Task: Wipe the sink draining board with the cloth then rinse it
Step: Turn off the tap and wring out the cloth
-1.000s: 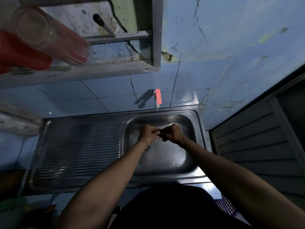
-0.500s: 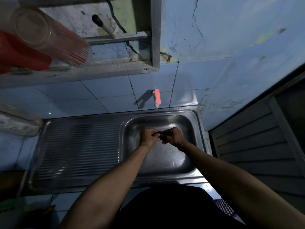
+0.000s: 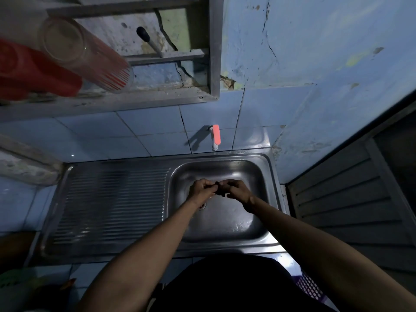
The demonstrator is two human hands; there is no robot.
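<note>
Hands meet over basin at 12 o'clock of drain: left hand (image 3: pixel 201 189) and right hand (image 3: pixel 236 190) both in a curled grip on small dark cloth (image 3: pixel 218 192). Draining board (image 3: pixel 108 206) at 9 o'clock. Risk: wet cloth slipping down into drain.
</note>
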